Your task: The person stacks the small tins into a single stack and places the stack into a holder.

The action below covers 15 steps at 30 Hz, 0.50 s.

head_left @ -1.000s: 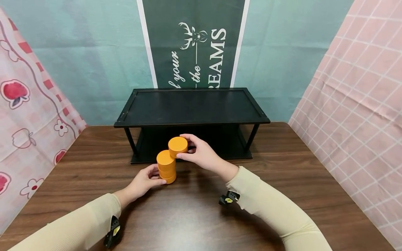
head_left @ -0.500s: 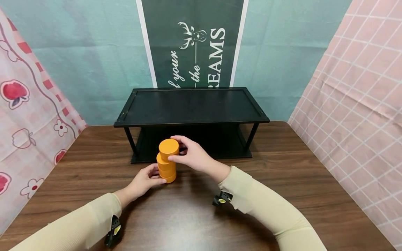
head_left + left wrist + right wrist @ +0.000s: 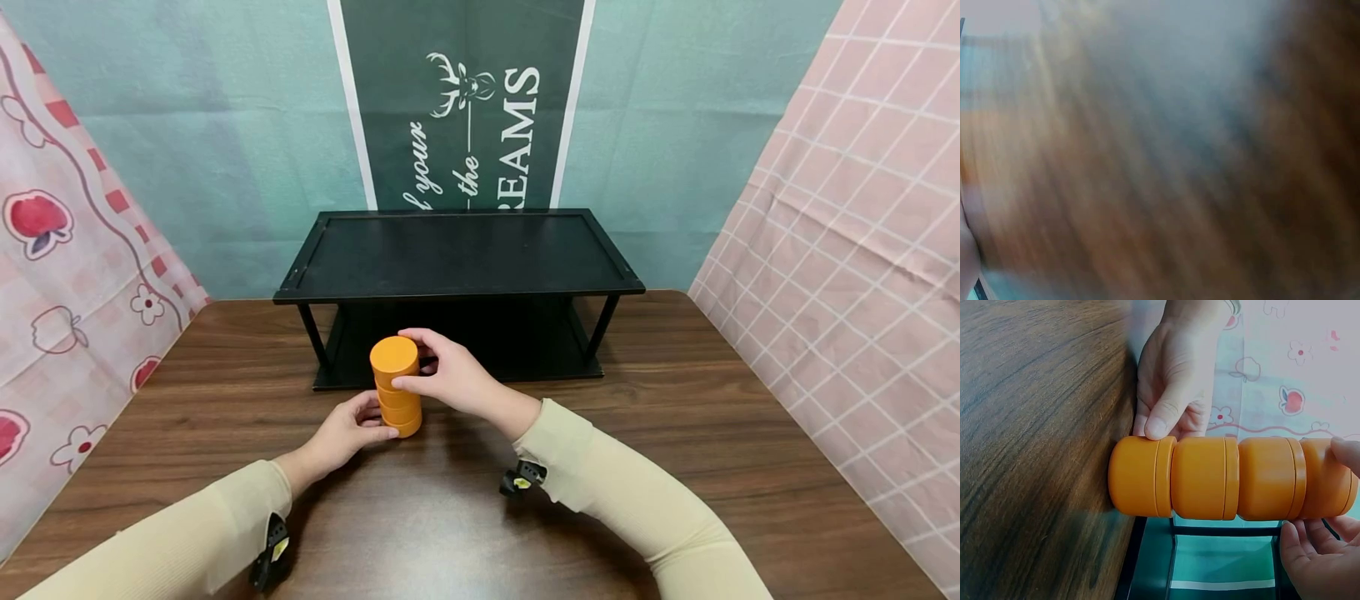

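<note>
Several small orange lidded jars stand in one upright column on the table; the right wrist view shows it lying sideways. My right hand (image 3: 459, 375) grips the top jar (image 3: 392, 360) between thumb and fingers, and that jar sits on the jar (image 3: 1266, 478) below. Low on the left, my left hand (image 3: 336, 433) holds the bottom jar (image 3: 1135, 478), thumb in front and fingers behind. In the right wrist view the left thumb (image 3: 1163, 415) touches its lid. Blur fills most of the left wrist view.
Directly behind the column is a black two-level rack (image 3: 465, 254) on the brown wooden table (image 3: 442, 533). A teal cloth (image 3: 660, 125) hangs at the back, with a patterned cloth (image 3: 75, 275) on the left and a pink checked one (image 3: 862, 250) on the right.
My right hand has moved left and slightly down with the top jar, from beside and above the column to resting in line on it. The left hand has stayed at the bottom jar.
</note>
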Available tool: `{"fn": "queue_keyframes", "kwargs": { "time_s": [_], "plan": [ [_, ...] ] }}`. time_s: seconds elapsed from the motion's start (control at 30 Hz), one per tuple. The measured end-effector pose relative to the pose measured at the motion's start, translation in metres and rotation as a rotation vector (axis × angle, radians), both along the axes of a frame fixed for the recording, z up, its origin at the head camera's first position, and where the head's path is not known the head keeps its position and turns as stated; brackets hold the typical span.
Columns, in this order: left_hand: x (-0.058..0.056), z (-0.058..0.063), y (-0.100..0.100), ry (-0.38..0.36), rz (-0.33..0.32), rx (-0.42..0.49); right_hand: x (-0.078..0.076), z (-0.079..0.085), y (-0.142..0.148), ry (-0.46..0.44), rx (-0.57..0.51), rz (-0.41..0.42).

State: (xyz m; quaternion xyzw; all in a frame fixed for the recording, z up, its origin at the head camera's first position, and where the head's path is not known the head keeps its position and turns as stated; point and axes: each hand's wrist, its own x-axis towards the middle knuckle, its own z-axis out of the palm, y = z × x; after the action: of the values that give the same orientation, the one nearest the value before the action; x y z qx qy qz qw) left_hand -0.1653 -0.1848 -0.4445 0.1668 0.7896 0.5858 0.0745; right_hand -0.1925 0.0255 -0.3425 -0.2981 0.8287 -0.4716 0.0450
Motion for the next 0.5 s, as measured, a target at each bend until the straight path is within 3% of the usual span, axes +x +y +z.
{"fn": "queue_keyframes", "kwargs": {
  "time_s": [0.5],
  "plan": [
    [-0.0009, -0.0001, -0.0002, -0.004, -0.001, 0.005, 0.0031, -0.0004, 0.0015, -0.067, 0.059, 0.025]
  ]
}}
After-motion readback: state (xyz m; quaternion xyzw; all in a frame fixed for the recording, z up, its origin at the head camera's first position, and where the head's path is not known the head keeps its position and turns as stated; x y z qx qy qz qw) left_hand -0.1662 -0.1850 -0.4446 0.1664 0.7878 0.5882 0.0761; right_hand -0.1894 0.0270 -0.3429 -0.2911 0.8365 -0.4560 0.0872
